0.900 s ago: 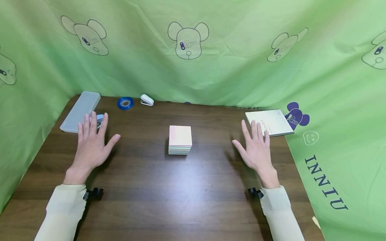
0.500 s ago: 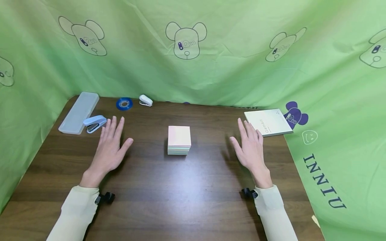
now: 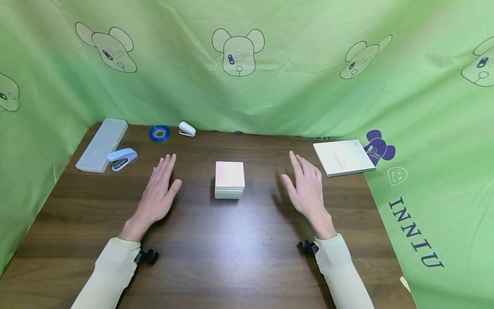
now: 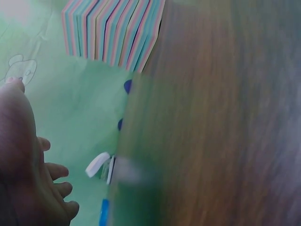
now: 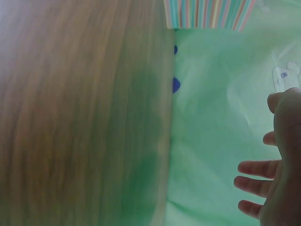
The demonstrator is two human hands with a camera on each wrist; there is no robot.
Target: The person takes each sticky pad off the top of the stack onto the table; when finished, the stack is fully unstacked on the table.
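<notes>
A square stack of sticky notes (image 3: 229, 180), pale pink on top with pastel-striped sides, stands mid-table. To its left, apart from it, my left hand (image 3: 156, 195) is held with fingers extended and thumb spread, holding nothing. My right hand (image 3: 306, 189) is to the right of the stack, fingers extended and slightly bent, likewise holding nothing. In the left wrist view the striped side of the stack (image 4: 113, 33) shows at the top, with the left hand (image 4: 33, 165) at lower left. The right wrist view has the stack's edge (image 5: 207, 13) at the top and the right hand (image 5: 277, 160) at right.
At the far left lie a translucent plastic case (image 3: 102, 146) and a light blue stapler (image 3: 122, 159) touching or near it. A blue tape roll (image 3: 159, 133) and a small white stapler (image 3: 187, 128) sit along the back edge. A white book (image 3: 344, 157) lies at back right.
Both hands have moved inward toward the stack: the left one rightward, away from the blue stapler, the right one leftward, away from the book. The stack has stayed put.
</notes>
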